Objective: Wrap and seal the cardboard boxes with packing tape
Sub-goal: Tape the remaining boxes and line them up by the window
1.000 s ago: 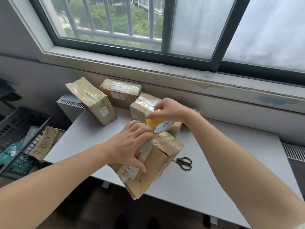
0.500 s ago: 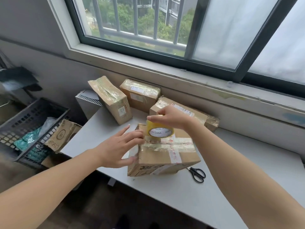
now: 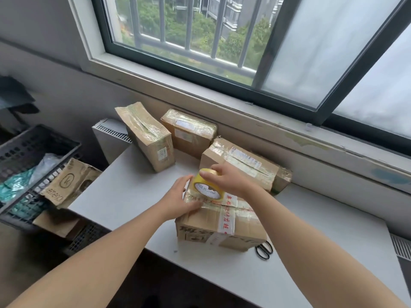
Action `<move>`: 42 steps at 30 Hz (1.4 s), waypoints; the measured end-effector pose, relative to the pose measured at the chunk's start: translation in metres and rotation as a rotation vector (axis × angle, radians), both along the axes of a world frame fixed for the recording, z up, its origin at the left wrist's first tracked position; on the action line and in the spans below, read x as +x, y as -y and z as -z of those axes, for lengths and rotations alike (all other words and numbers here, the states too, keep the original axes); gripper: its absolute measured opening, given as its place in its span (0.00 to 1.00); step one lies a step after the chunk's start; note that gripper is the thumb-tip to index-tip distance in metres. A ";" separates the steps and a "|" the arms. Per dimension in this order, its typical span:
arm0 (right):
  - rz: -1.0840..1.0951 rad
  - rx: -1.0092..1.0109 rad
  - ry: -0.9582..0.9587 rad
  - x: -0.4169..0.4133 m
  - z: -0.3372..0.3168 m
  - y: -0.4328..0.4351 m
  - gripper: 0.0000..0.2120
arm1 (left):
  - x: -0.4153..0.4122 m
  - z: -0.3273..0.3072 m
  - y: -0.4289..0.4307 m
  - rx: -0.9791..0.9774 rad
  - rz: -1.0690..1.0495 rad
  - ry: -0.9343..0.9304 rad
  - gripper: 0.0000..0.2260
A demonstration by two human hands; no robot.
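A cardboard box with clear tape and a white strip of red characters lies flat near the table's front edge. My right hand grips a yellow roll of packing tape over the box's far left corner. My left hand presses flat on the box's left top edge, thumb laid along the taped seam. Three taped boxes stand behind: a tall tilted one, one against the wall, and a long one just beyond my right hand.
Black scissors lie on the grey table right of the box. A black crate with a worn cardboard box stands at left, below table level. A radiator and the windowsill run behind.
The box went from tilted on its corner to lying flat on the table. My left hand slid onto its left top edge, and the tape roll came down to the far left corner.
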State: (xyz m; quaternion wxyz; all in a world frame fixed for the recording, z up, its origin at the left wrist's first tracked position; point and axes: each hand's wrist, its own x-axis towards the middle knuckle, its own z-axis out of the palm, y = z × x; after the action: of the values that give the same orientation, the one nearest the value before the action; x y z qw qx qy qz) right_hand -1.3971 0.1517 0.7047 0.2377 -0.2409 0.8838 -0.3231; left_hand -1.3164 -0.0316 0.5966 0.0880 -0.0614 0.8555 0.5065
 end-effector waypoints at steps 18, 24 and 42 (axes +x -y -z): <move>-0.119 0.265 -0.292 -0.027 -0.002 -0.055 0.27 | -0.005 0.002 -0.014 -0.087 0.105 -0.099 0.38; -0.031 0.082 -0.224 -0.029 -0.001 -0.078 0.21 | -0.007 -0.009 -0.016 -0.321 0.156 -0.063 0.40; 0.776 0.063 -0.253 -0.009 0.034 -0.158 0.10 | -0.097 -0.047 -0.055 0.302 0.596 0.090 0.10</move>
State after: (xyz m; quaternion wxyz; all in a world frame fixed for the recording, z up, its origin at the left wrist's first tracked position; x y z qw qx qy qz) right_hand -1.4064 0.3094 0.6705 -0.0050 0.0799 0.9409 -0.3292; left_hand -1.4131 0.0235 0.6438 0.2779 0.1829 0.7463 0.5765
